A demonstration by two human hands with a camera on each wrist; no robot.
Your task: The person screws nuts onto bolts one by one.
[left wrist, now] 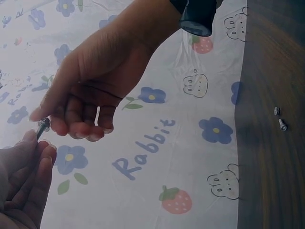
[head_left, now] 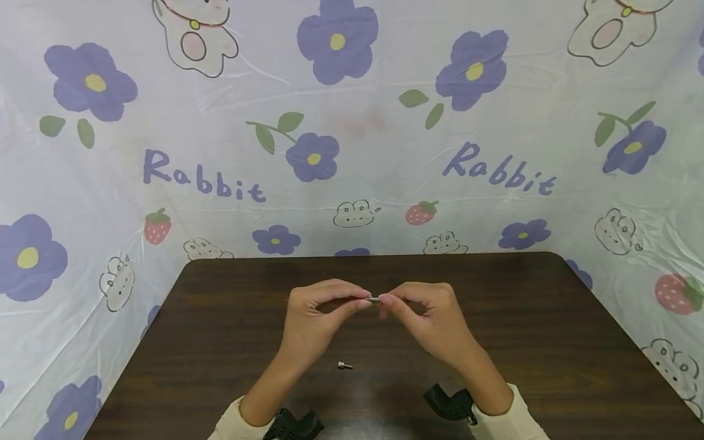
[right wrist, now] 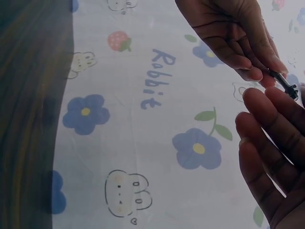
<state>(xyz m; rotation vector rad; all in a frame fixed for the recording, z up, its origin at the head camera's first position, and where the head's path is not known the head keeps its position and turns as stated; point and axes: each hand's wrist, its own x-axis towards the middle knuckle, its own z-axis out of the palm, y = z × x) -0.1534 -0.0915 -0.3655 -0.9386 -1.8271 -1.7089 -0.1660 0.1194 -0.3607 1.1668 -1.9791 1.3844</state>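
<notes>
A small metal bolt [head_left: 373, 299] is held level between the two hands above the table. With thumb and fingers, the left hand [head_left: 316, 318] pinches its shank. At its other end, the right hand [head_left: 434, 318] has thumb and index fingertips on the bolt, the other fingers loosely bent. In the left wrist view, a ring-like piece, a nut or washer, shows on the bolt [left wrist: 43, 126] close to the right fingertips. The right wrist view shows the bolt's thicker end [right wrist: 290, 90] beside the right fingers; whether this is head or nut is unclear.
Another small screw [head_left: 344, 365] lies on the dark wooden table [head_left: 220, 342], nearer the body. A small round metal piece [left wrist: 277, 110] shows beside that screw in the left wrist view. Behind the table hangs a flower-and-rabbit printed cloth [head_left: 352, 183].
</notes>
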